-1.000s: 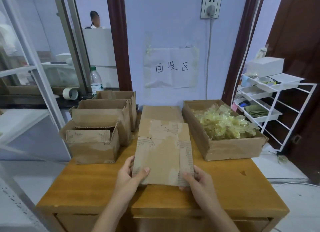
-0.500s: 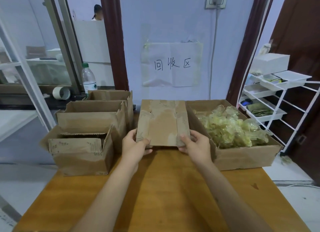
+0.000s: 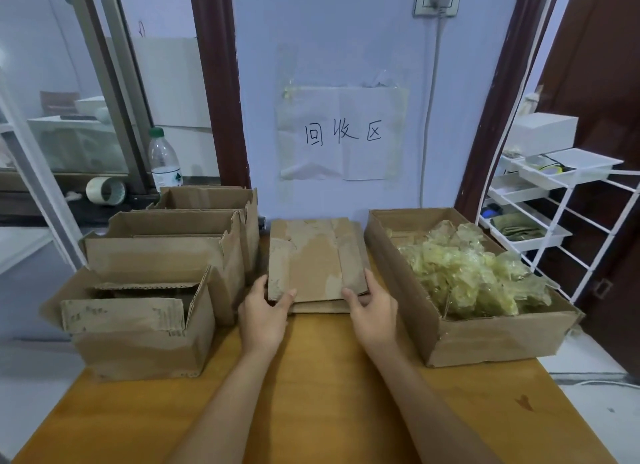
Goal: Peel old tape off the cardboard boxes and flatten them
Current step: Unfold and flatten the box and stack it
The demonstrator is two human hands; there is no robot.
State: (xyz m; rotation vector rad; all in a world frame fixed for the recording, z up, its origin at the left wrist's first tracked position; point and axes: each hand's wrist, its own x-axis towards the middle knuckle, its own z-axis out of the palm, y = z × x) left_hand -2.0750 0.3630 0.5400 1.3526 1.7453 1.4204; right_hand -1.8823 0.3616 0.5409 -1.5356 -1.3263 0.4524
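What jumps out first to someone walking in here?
Probably the open carton on the table's right, heaped with peeled yellowish tape. In the middle, the left hand and right hand hold a flattened box on a flat pile. Three unflattened boxes stand at left.

We see a paper sign taped to the wall above the counter. A water bottle and a tape roll sit far left; a white rack stands right.
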